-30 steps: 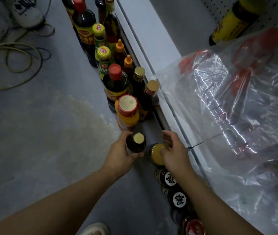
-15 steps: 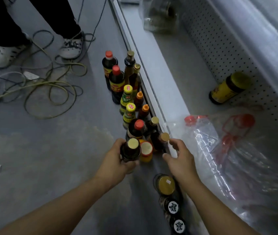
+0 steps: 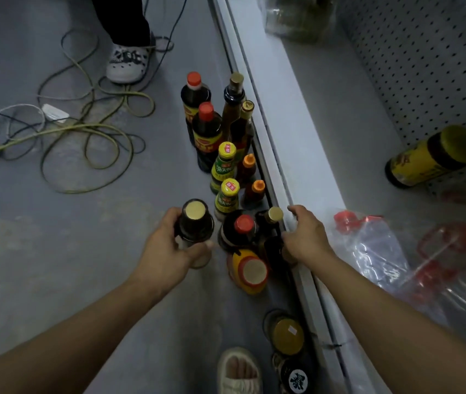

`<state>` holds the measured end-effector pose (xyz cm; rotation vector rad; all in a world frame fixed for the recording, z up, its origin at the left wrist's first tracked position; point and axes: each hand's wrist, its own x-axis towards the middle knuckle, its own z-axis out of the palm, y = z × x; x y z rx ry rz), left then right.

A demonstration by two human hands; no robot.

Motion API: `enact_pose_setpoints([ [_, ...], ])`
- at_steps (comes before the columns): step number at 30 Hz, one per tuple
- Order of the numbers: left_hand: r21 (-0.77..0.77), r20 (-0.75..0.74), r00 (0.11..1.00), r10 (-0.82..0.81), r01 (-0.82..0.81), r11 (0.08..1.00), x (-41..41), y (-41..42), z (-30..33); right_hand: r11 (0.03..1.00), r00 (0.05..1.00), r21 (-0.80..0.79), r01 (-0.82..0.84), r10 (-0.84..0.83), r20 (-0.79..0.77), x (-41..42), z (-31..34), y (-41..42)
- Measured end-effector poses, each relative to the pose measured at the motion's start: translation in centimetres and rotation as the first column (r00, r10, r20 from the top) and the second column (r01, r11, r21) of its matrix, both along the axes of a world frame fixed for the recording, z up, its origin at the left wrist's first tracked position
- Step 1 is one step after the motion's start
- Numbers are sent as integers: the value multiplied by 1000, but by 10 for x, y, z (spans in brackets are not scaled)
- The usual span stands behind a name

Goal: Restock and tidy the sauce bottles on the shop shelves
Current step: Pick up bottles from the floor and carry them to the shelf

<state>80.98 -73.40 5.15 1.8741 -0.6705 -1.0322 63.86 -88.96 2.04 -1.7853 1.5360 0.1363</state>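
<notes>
While sauce bottles (image 3: 227, 163) stand in a row on the floor along the shelf's edge (image 3: 277, 155), the left hand (image 3: 166, 251) grips a dark bottle (image 3: 195, 223) by its body; the right hand (image 3: 305, 237) curls round another dark bottle (image 3: 274, 251) beside the shelf.

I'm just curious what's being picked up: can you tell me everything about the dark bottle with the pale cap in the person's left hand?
The dark bottle looks like glossy glass or plastic filled with near-black sauce, topped by a round, flat, pale yellow cap. Seen almost straight from above, it stands roughly upright. The left hand grips its body, fingers and thumb curled round it. It sits at the left edge of the bottle cluster on the grey floor; whether its base touches the floor cannot be seen.
</notes>
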Motion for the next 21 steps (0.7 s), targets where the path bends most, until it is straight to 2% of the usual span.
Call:
enact_pose_setpoints([
  [4,32,-17,996,84,-84,996,5,-9,-21,995,994,9,-99,100,-37,12,-27,-20],
  [12,66,5,991,131,-132,989,15,-24,-49,983,970,78,-166,177,-168,32,-65,-39],
  [21,75,28,989,142,-144,987,14,-23,-57,966,945,-70,-249,227,-234,34,-69,-40],
])
